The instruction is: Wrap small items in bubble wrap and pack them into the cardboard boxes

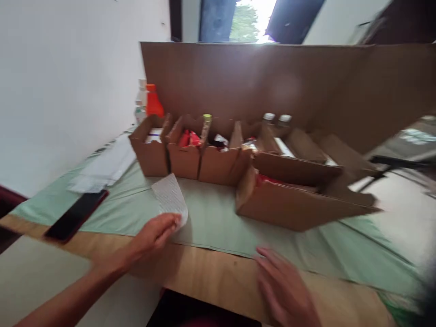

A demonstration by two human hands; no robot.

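A small white bubble-wrap pouch (170,196) is pinched at its lower right corner in my left hand (160,230), held over the green cloth. My right hand (284,284) hovers near the wooden front edge of the table, blurred by motion. Its fingers are stretched out, and nothing shows in them. Beyond this hand sits a long open cardboard box (289,206) with something red inside. Behind the pouch stands a row of cardboard bins, among them one bin (184,159) holding red packets (190,138).
A dark phone (76,215) lies at the left, beside a stack of clear plastic bags (105,165). An orange bottle (154,102) stands at the back left. A tall cardboard panel (238,77) rises behind the bins. A black stand arm (395,163) juts in at the right.
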